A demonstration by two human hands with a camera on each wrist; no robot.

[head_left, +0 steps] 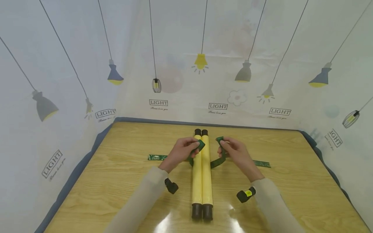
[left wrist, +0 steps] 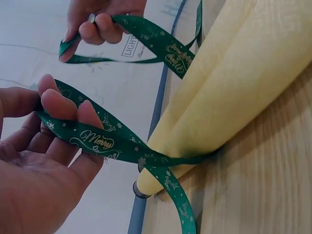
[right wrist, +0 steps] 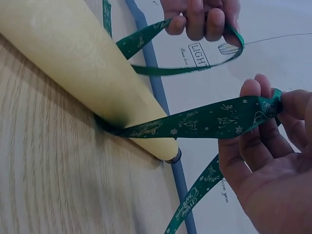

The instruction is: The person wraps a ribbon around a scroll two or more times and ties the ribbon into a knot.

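Two yellow rolls (head_left: 202, 174) with dark end caps lie side by side on the table, pointing away from me. A green ribbon (left wrist: 119, 139) with "Merry" lettering and pale figures passes against their undersides and comes up on both sides. Left of the rolls, my left hand (head_left: 184, 149) pinches a folded loop of it between thumb and fingers. Across from it, my right hand (head_left: 236, 154) pinches the ribbon's other side, which also doubles back there. The ribbon's loose tails (head_left: 156, 157) stretch outward to left and right. The part under the rolls is hidden.
The wood-grain table (head_left: 125, 191) has a dark blue edging (head_left: 87, 158) along its sides and back. Behind it hangs a white sheet (head_left: 180, 38) printed with lamps and "LIGHT". A small black camera (head_left: 172, 186) is strapped to each wrist.
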